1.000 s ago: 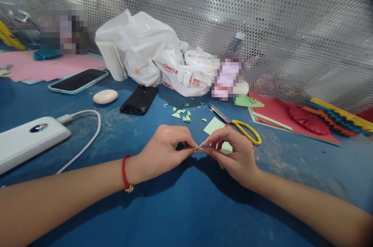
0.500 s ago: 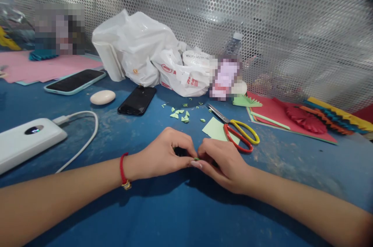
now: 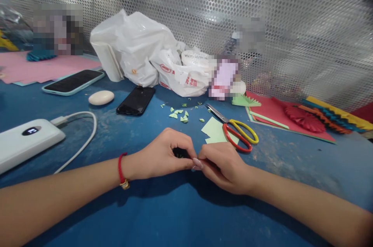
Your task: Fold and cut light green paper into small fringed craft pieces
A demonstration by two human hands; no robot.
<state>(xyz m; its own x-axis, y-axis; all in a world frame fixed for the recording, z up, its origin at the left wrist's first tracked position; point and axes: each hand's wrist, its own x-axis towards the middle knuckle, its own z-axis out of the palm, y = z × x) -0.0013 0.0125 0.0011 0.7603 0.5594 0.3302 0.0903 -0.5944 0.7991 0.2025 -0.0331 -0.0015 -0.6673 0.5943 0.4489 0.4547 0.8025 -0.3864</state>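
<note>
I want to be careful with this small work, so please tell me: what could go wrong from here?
The left hand and right hand press close together and hide what they pinch, so something small could slip unseen. The scissors lie just beyond the right hand and might get bumped. The loose green paper scraps could scatter with a careless movement.

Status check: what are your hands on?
Left hand and right hand pinched together, anything held hidden. Pale green paper, scissors beyond right hand.
</note>
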